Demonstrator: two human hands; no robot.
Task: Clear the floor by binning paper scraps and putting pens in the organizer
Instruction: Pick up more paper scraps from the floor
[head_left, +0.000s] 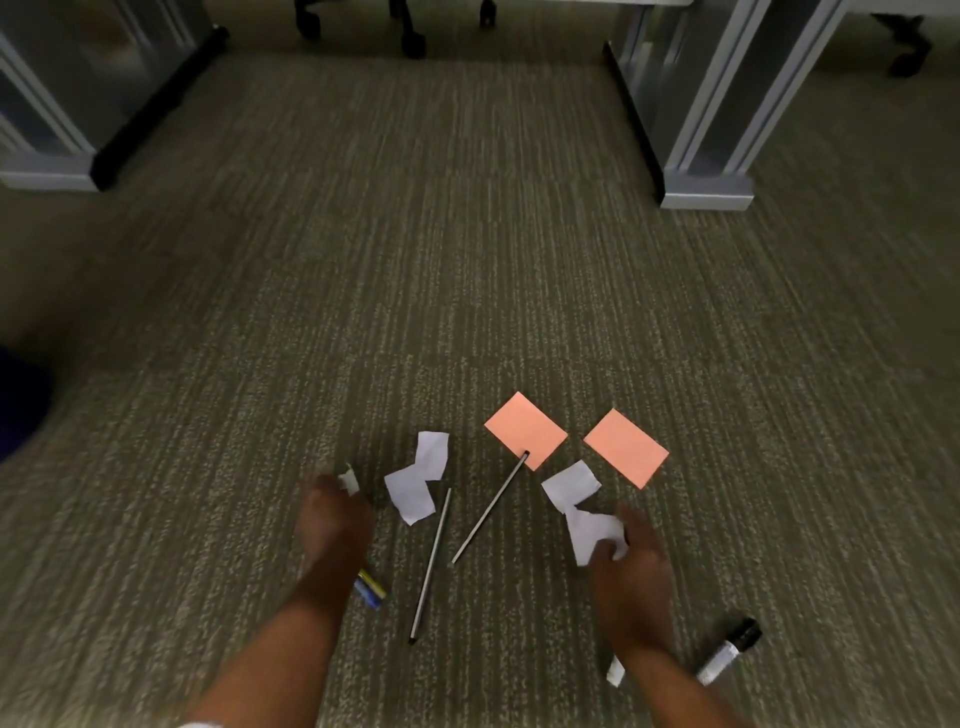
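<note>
My left hand (332, 525) is low over the carpet, its fingers closed on a small crumpled white scrap (349, 480). My right hand (631, 564) grips another white paper scrap (592, 530). A white scrap (418, 478) lies between the hands and one more (570, 484) sits just above my right hand. Two thin pens (431, 566) (491, 508) lie side by side in the middle. Two pink notes (525, 430) (626, 448) lie beyond them. A black-capped marker (727, 652) lies at the lower right. A blue and yellow marker (370, 588) lies partly under my left wrist.
A small white scrap (615, 670) peeks out beside my right forearm. Grey desk legs (709, 176) (49, 171) stand at the far right and far left. Chair castors (413, 44) show at the top. A dark blue shape (21, 400) sits at the left edge.
</note>
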